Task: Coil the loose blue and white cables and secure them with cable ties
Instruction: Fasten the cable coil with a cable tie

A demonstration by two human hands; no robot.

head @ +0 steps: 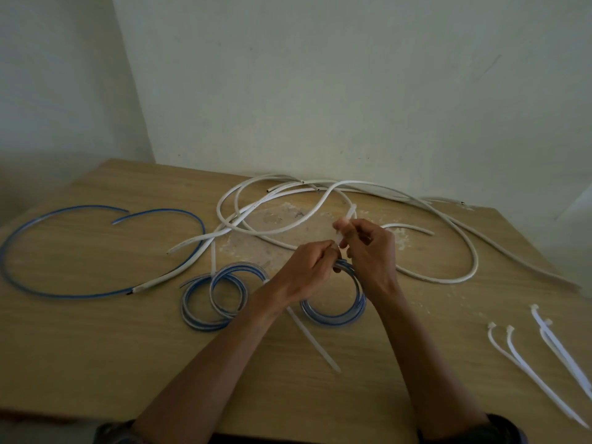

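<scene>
A plain pale wall backs a wooden table (96,363) strewn with cable. Near its middle, the left hand (304,270) is closed around the top of a small blue coil (333,312), pinching the turns together, while the right hand (368,248) has its fingers (344,225) narrowed on a white cable tie (347,219) that rises from the pinch point. The tie's long tail seems to run down under the left wrist toward the table's near edge (though whether that strip is the same tie cannot be told).

The step in hand looks like cinching this coil. To do it well, the left hand should keep every turn bunched flat so none slips outside the loop, and the right should pull the strap straight through its head, not at an angle, until it is snug without crushing the cable.

Two finished-looking blue coils (214,299) lie touching just left of the hands. A long loose blue cable (64,294) curves at far left, and the loose white cables (288,203) sprawl near the wall, not yet coiled. Spare ties (528,373) wait at the right edge.
</scene>
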